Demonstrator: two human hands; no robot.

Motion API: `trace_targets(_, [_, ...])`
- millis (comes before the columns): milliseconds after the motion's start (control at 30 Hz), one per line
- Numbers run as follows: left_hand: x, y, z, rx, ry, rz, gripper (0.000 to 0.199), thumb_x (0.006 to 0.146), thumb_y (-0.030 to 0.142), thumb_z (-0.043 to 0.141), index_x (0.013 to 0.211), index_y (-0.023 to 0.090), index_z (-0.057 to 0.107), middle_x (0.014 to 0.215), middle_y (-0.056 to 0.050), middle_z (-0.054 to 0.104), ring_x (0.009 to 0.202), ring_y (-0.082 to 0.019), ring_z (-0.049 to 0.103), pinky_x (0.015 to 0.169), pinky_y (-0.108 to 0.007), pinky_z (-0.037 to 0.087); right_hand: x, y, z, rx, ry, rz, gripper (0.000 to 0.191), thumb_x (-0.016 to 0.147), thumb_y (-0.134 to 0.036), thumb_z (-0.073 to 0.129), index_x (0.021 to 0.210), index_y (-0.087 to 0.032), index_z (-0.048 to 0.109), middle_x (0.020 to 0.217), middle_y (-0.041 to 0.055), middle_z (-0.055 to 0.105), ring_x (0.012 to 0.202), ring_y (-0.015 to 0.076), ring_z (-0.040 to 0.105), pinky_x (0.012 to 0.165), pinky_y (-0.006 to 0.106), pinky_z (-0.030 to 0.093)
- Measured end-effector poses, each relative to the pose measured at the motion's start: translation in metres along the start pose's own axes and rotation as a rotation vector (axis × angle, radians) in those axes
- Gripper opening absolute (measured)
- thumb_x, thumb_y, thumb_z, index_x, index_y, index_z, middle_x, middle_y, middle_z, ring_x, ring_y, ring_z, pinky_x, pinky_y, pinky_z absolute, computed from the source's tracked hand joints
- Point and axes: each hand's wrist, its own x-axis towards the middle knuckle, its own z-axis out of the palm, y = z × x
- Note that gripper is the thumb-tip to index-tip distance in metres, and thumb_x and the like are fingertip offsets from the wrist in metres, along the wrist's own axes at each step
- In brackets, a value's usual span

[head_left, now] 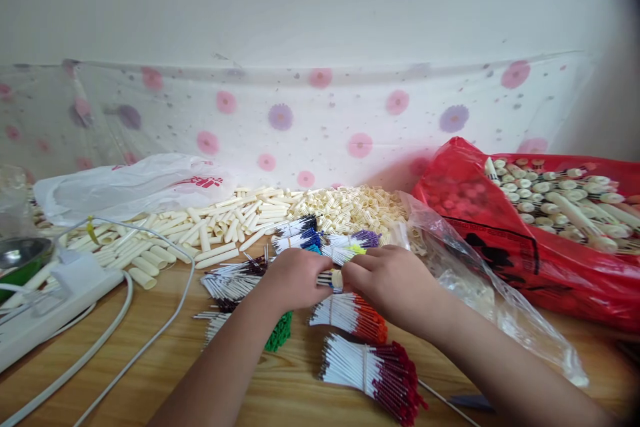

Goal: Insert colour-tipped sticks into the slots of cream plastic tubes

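My two hands meet above the middle of the table. My left hand (295, 278) is closed around a few thin white refills (325, 277), whose ends show between the hands. My right hand (387, 282) pinches a small cream plastic piece (337, 279) at the ends of these refills; whether they are seated in it I cannot tell. Under and around my hands lie bundles of pen refills: dark red (373, 373), orange (350, 317), green (279, 332), blue (300, 240) and purple (355, 239). A rubber band holds the dark red bundle. My fingers hide part of the bundles behind.
Cream pen tubes (200, 230) and small cream fittings (350, 207) are heaped at the back. At right, a red bag (465, 193) holds assembled pen parts beside a clear plastic bag (480, 287). A power strip (65, 307) with looping cables lies left, near a white bag (125, 187).
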Motion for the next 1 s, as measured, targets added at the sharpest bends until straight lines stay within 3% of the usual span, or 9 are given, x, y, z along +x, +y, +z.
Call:
trace_targets(267, [0.001, 0.003, 0.001, 0.049, -0.04, -0.032, 0.019, 0.07, 0.032, 0.049, 0.077, 0.019, 0.06, 0.077, -0.008, 0.066, 0.076, -0.027, 0.061, 0.065, -0.035, 0.045, -0.001, 0.001, 0.014, 0.133, -0.078, 0.128, 0.012, 0.084, -0.028, 0.046, 0.077, -0.019, 0.05, 0.065, -0.0016, 0.062, 0.056, 0.0117, 0.056, 0.047, 0.024, 0.021])
trace_targets(500, [0.002, 0.001, 0.005, -0.006, -0.065, -0.028, 0.02, 0.068, 0.03, 0.049, 0.081, 0.023, 0.062, 0.077, -0.005, 0.067, 0.075, -0.025, 0.062, 0.062, -0.031, 0.045, 0.002, 0.004, 0.02, 0.094, -0.063, 0.01, 0.008, 0.082, -0.021, 0.046, 0.078, -0.02, 0.052, 0.07, -0.0019, 0.06, 0.055, 0.0115, 0.053, 0.047, 0.025, 0.022])
trace_targets(700, [0.003, -0.002, 0.009, -0.041, -0.13, -0.019, 0.02, 0.067, 0.029, 0.047, 0.078, 0.022, 0.062, 0.075, -0.006, 0.067, 0.073, -0.025, 0.062, 0.059, -0.03, 0.044, 0.0, 0.007, 0.029, 0.12, -0.062, -0.082, 0.018, 0.085, -0.018, 0.038, 0.076, -0.018, 0.054, 0.073, 0.0011, 0.06, 0.061, 0.0136, 0.052, 0.051, 0.026, 0.024])
trace_targets(1000, [0.006, -0.001, 0.012, -0.089, -0.167, -0.051, 0.025, 0.068, 0.03, 0.046, 0.086, 0.023, 0.063, 0.08, -0.007, 0.067, 0.075, -0.025, 0.062, 0.06, -0.029, 0.043, 0.001, 0.01, 0.036, 0.254, -0.064, 0.023, 0.009, 0.083, -0.023, 0.046, 0.084, -0.019, 0.054, 0.069, -0.0016, 0.063, 0.061, 0.0113, 0.058, 0.049, 0.022, 0.029])
